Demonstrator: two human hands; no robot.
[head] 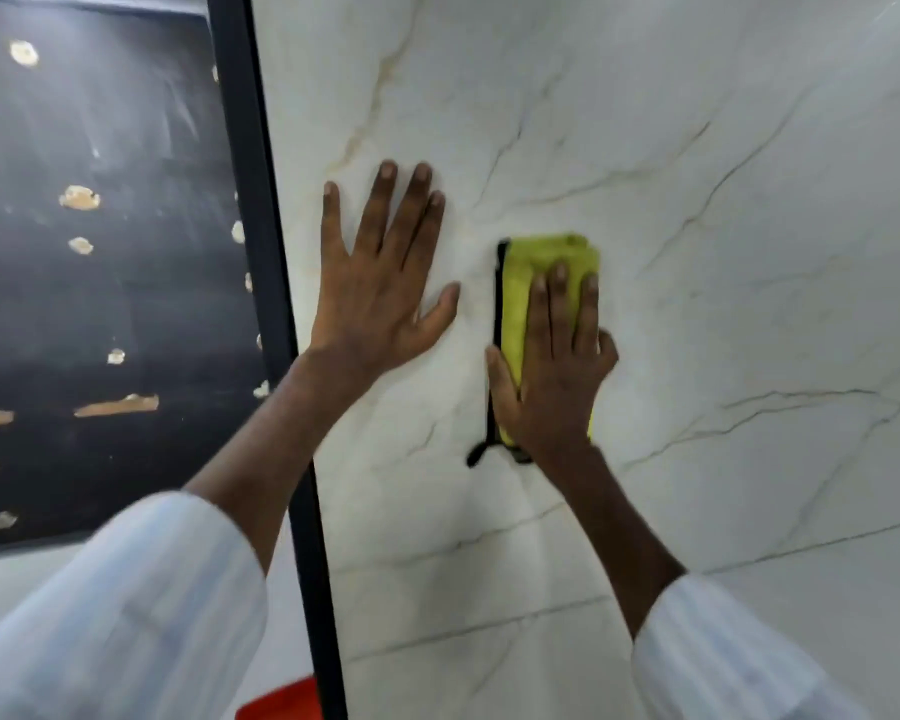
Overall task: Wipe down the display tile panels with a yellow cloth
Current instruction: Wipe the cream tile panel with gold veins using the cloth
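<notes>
The yellow cloth [541,298] — folded, long axis running up the white marble panel [697,200] — is pressed flat under the right hand [554,376]; the left hand [380,283] is spread open, empty, beside it.

tile showroom; 2 big display panels side by side, white marble panel [645,148], black gold-flecked panel [100,304], dark frame [261,210] between
</notes>
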